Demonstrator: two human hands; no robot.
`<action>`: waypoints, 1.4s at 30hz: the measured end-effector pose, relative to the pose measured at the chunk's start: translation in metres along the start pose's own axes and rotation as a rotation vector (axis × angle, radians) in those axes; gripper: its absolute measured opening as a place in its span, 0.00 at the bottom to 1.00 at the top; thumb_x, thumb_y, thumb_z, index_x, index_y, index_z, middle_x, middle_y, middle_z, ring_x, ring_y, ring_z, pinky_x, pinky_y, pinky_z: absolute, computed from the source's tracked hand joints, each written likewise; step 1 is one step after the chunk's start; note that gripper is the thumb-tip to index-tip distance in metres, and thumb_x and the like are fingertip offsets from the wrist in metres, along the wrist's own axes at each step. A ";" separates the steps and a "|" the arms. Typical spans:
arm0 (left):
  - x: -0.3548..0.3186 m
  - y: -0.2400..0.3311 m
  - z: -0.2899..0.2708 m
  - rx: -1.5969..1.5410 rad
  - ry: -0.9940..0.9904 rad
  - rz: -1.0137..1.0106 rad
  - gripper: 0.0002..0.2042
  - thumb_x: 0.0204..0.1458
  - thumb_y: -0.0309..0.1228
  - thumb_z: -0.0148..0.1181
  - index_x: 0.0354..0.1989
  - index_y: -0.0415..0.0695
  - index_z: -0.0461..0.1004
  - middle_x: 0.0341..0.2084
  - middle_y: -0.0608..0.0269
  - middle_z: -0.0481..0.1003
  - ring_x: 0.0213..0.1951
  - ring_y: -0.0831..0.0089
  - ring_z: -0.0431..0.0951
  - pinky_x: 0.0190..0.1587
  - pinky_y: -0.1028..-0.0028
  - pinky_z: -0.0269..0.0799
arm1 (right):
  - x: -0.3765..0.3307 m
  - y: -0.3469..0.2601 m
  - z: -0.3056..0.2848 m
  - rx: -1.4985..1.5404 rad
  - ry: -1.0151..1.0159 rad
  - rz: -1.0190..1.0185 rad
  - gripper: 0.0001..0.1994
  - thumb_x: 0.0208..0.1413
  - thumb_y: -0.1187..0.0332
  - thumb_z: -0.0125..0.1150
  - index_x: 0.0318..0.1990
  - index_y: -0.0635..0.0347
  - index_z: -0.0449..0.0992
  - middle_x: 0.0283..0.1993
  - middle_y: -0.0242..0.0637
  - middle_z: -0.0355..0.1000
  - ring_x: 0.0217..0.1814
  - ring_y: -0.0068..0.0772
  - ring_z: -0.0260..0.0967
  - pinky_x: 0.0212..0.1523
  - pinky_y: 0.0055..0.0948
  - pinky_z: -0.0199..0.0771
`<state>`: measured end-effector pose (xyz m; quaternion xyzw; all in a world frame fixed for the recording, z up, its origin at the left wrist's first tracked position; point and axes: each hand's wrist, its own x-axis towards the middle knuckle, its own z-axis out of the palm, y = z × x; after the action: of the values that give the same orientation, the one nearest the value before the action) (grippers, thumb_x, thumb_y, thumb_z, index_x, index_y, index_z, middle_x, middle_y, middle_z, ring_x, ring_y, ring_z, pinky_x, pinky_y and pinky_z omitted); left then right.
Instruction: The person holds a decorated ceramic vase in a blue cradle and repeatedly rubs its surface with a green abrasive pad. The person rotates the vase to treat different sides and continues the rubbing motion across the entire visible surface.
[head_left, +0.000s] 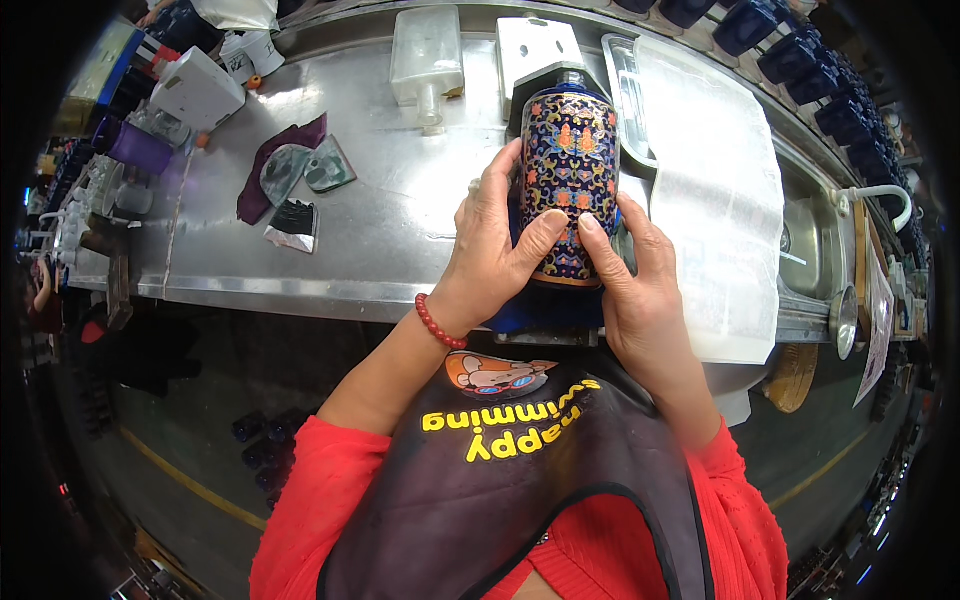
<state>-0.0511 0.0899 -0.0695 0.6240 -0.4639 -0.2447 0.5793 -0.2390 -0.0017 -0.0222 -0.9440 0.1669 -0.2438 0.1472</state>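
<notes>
A dark blue bottle (pixel 570 160) with a colourful floral pattern lies lengthwise in front of me, its neck pointing away over the steel worktop (pixel 400 230). My left hand (pixel 495 250) wraps its left side, thumb pressed on the lower front. Against the right side rests my right hand (pixel 635 275), whose thumb meets the left thumb near the bottle's base. A blue cloth or pad (pixel 545 310) shows beneath the bottle. A red bead bracelet (pixel 437 322) circles my left wrist.
A white cloth (pixel 720 200) covers the right of the worktop beside a sink (pixel 815 240). Behind the bottle are a clear plastic bottle (pixel 427 60) and a white box (pixel 535 50). To the left lie a maroon rag (pixel 270 165), grey pieces (pixel 325 165) and a purple cup (pixel 140 148). Several dark blue bottles (pixel 800 60) line the far right.
</notes>
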 end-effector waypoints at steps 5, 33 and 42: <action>0.001 -0.005 0.008 0.041 0.125 0.098 0.41 0.62 0.53 0.62 0.71 0.33 0.56 0.56 0.37 0.72 0.56 0.46 0.74 0.61 0.53 0.66 | 0.001 0.000 0.001 -0.016 0.004 -0.001 0.36 0.50 0.86 0.58 0.69 0.46 0.73 0.70 0.57 0.60 0.64 0.60 0.65 0.65 0.50 0.68; -0.010 0.000 -0.003 0.174 0.001 0.105 0.50 0.57 0.57 0.64 0.76 0.33 0.49 0.66 0.37 0.65 0.66 0.46 0.66 0.70 0.52 0.52 | -0.001 0.004 0.004 0.058 0.017 0.014 0.36 0.51 0.86 0.58 0.70 0.45 0.73 0.71 0.58 0.60 0.65 0.60 0.65 0.66 0.49 0.66; -0.012 -0.011 -0.006 0.103 -0.022 0.122 0.50 0.59 0.58 0.63 0.77 0.34 0.47 0.66 0.36 0.65 0.65 0.45 0.67 0.69 0.52 0.57 | -0.008 0.000 -0.005 0.062 -0.025 0.005 0.36 0.50 0.86 0.57 0.68 0.46 0.74 0.71 0.59 0.60 0.65 0.62 0.65 0.66 0.50 0.67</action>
<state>-0.0483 0.1021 -0.0812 0.6210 -0.5191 -0.1915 0.5551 -0.2482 0.0006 -0.0211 -0.9415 0.1599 -0.2367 0.1792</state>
